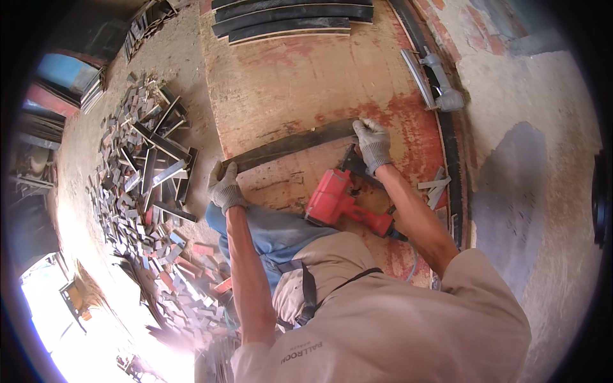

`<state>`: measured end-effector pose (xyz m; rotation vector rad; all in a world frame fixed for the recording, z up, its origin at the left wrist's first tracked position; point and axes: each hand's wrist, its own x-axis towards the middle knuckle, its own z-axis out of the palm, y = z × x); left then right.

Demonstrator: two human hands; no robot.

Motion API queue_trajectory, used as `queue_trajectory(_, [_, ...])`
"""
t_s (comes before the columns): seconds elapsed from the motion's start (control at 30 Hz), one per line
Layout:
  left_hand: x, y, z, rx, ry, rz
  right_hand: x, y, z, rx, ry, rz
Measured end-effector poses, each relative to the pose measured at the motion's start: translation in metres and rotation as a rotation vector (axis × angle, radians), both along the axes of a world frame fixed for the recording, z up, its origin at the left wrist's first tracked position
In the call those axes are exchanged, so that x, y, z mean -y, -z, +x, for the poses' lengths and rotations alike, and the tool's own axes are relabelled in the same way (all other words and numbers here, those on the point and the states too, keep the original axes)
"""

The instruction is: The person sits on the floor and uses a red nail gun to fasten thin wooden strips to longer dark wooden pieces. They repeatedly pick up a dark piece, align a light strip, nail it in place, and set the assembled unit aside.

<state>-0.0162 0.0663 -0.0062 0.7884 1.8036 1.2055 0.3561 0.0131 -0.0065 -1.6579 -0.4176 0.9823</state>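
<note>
A long dark wooden strip (290,145) lies across the plywood board (274,89) before me, rising slightly toward the right. My left hand (225,185), in a grey knit glove, is closed on the strip's left end. At the other end, my gloved right hand (373,144) pinches the strip between thumb and fingers. Just below the right hand rests a red nail gun (338,199) with a black nose and magazine; neither hand touches it. My right forearm passes over its right side.
Several dark wooden strips (290,27) are stacked at the board's far end. A grey nail gun (447,96) rests along the right edge, beside the wall (511,83). Light offcuts (437,186) lie near my right forearm. A large heap of wood offcuts (150,172) covers the floor at left.
</note>
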Motion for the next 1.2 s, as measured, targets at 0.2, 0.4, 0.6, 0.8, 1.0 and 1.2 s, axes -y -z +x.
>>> queue_trajectory(0.2, [0.031,-0.014,0.003,0.045,0.026,-0.095,0.017,0.001,0.016,0.078,-0.067,0.026])
queue_trajectory(0.4, [0.042,-0.015,0.004,-0.068,0.016,-0.162,0.013,-0.007,0.019,0.111,-0.128,-0.045])
queue_trajectory(0.6, [0.047,-0.013,0.002,0.008,-0.056,-0.146,0.012,-0.011,0.013,0.080,-0.079,-0.023])
queue_trajectory(0.8, [0.040,-0.025,0.012,-0.005,-0.065,-0.158,0.013,-0.017,0.015,0.116,-0.081,-0.023])
queue_trajectory(1.0, [0.037,-0.029,0.013,-0.042,-0.051,-0.191,0.016,-0.011,0.013,0.103,-0.086,-0.015])
queue_trajectory(1.2, [0.038,-0.035,0.015,-0.045,-0.047,-0.187,0.009,-0.016,0.010,0.088,-0.055,-0.031])
